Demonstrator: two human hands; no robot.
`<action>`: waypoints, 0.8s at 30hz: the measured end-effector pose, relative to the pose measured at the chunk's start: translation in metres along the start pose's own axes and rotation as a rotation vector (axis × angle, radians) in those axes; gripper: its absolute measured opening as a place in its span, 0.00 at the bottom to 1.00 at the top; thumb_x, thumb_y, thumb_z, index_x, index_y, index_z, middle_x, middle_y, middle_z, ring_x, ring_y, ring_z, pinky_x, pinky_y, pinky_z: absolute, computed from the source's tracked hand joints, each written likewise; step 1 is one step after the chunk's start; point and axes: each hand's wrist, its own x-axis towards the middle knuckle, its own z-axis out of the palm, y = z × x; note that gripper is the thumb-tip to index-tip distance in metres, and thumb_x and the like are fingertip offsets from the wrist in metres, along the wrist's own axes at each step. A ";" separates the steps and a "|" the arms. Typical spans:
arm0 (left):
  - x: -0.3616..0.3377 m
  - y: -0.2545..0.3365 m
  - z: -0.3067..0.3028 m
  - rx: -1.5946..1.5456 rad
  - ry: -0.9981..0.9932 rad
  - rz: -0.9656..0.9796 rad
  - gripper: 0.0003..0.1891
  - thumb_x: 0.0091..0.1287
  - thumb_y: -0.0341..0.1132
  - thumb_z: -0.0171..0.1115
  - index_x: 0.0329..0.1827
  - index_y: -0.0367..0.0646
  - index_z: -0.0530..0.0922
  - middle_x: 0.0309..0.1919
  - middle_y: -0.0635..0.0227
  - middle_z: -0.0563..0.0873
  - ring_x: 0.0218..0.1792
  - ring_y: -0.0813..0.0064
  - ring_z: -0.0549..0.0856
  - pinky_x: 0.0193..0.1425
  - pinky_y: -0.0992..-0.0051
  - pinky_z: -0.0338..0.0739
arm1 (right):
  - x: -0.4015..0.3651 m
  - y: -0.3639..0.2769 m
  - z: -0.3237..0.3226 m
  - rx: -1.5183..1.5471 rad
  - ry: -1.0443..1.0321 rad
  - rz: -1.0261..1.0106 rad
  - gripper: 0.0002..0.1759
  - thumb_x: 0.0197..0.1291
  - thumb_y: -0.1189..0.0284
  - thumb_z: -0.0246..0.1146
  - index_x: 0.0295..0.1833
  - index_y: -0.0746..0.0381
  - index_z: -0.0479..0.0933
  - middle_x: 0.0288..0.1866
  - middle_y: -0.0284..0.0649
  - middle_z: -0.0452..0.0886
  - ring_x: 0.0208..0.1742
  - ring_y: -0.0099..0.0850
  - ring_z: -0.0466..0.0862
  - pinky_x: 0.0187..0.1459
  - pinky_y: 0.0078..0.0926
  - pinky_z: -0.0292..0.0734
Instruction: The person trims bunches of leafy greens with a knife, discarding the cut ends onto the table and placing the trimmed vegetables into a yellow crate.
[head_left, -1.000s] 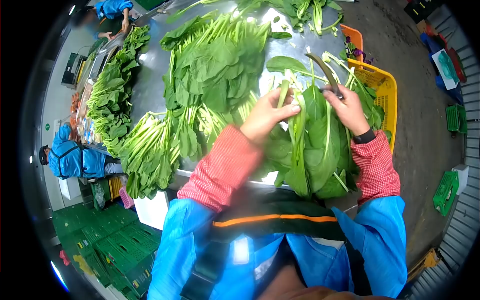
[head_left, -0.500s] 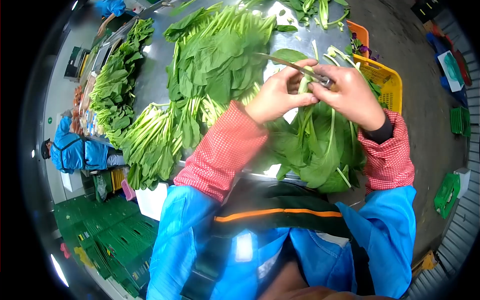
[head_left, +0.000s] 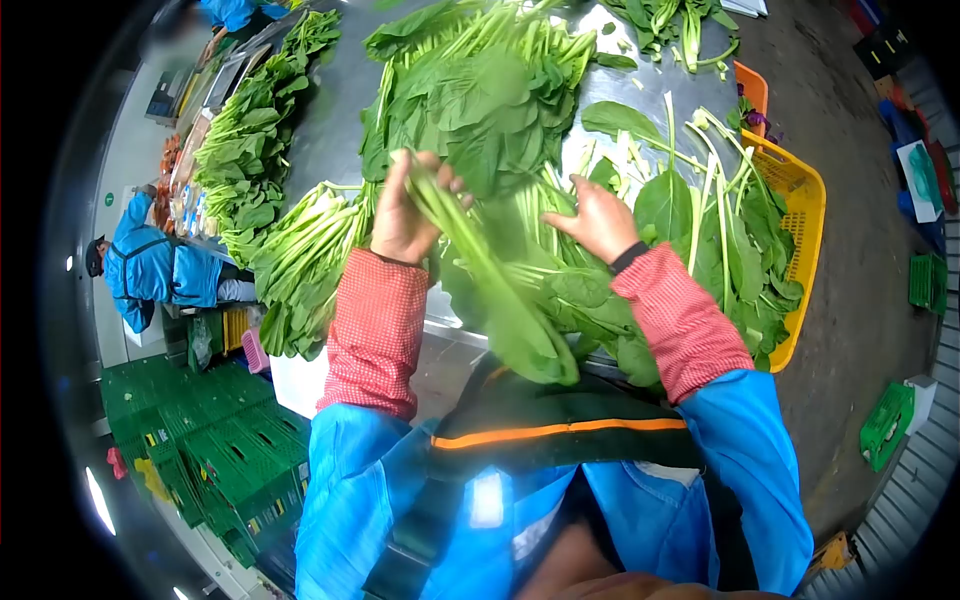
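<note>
Wearing, nearest, a dark apron [head_left: 570, 410] at the lower centre of the frame. Holding just beyond it a partly blurred leafy bunch [head_left: 490, 285], mid-frame, slanting from stem end at upper left to leaf tips at lower right. Gripping the stem end in the fingers of the left hand [head_left: 405, 215], left of centre. Parting the thumb and forefinger of the right hand [head_left: 600, 225], right of centre; being unable to tell of any grip in the other fingers. Apparently handling one bunch apart from the rest. Calling next, by judgement, for retaining the stem grip and supporting the leaves without creasing. Seeing loose stalks [head_left: 740, 245] at the right, overlapping a yellow crate [head_left: 808, 240] in view. Noting farther off, at upper centre, a broad pile of greens [head_left: 470, 130] on the metal surface [head_left: 335, 130]. Seeing a person in blue [head_left: 150, 270] far off, at left.
</note>
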 end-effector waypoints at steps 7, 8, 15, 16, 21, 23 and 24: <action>0.001 -0.046 -0.008 0.555 0.185 -0.230 0.15 0.62 0.44 0.69 0.43 0.45 0.78 0.32 0.72 0.82 0.31 0.79 0.82 0.34 0.79 0.76 | -0.006 0.027 0.000 0.515 0.041 0.108 0.12 0.55 0.70 0.62 0.43 0.65 0.79 0.22 0.41 0.78 0.23 0.30 0.75 0.29 0.30 0.72; 0.004 -0.052 -0.001 0.606 0.161 -0.263 0.18 0.63 0.45 0.67 0.48 0.43 0.78 0.35 0.71 0.83 0.33 0.80 0.82 0.35 0.80 0.75 | -0.014 0.027 -0.008 0.559 0.045 0.113 0.11 0.56 0.71 0.62 0.42 0.66 0.79 0.21 0.38 0.76 0.23 0.26 0.73 0.28 0.28 0.70; 0.037 -0.097 0.034 0.610 0.167 -0.312 0.21 0.64 0.44 0.65 0.54 0.39 0.77 0.40 0.70 0.84 0.34 0.79 0.81 0.37 0.79 0.76 | -0.076 0.018 -0.047 0.743 0.063 0.205 0.15 0.60 0.73 0.64 0.51 0.69 0.78 0.30 0.26 0.76 0.30 0.15 0.70 0.33 0.16 0.68; 0.041 -0.102 0.038 0.614 0.143 -0.348 0.20 0.64 0.43 0.65 0.53 0.39 0.78 0.40 0.70 0.84 0.34 0.79 0.81 0.36 0.78 0.77 | -0.082 0.020 -0.044 0.744 0.115 0.168 0.16 0.60 0.72 0.64 0.51 0.69 0.78 0.31 0.31 0.78 0.31 0.17 0.73 0.34 0.19 0.71; 0.054 -0.133 0.059 0.466 0.084 -0.239 0.16 0.65 0.34 0.64 0.52 0.39 0.76 0.37 0.70 0.84 0.33 0.81 0.81 0.36 0.78 0.78 | -0.099 0.007 -0.070 0.525 0.082 0.052 0.18 0.58 0.68 0.66 0.52 0.66 0.79 0.42 0.48 0.84 0.37 0.37 0.85 0.41 0.28 0.78; 0.057 -0.135 0.068 0.471 0.074 -0.149 0.17 0.64 0.33 0.63 0.54 0.39 0.75 0.37 0.70 0.84 0.33 0.81 0.81 0.37 0.79 0.79 | -0.099 0.019 -0.089 0.436 0.077 0.030 0.19 0.58 0.64 0.68 0.50 0.66 0.80 0.43 0.48 0.85 0.38 0.37 0.85 0.42 0.30 0.79; 0.049 -0.122 0.082 0.444 -0.023 -0.118 0.19 0.64 0.30 0.63 0.58 0.38 0.73 0.40 0.70 0.84 0.37 0.81 0.82 0.42 0.80 0.79 | -0.094 0.035 -0.091 0.514 0.104 0.064 0.20 0.57 0.61 0.68 0.49 0.65 0.81 0.41 0.48 0.85 0.38 0.38 0.85 0.43 0.30 0.79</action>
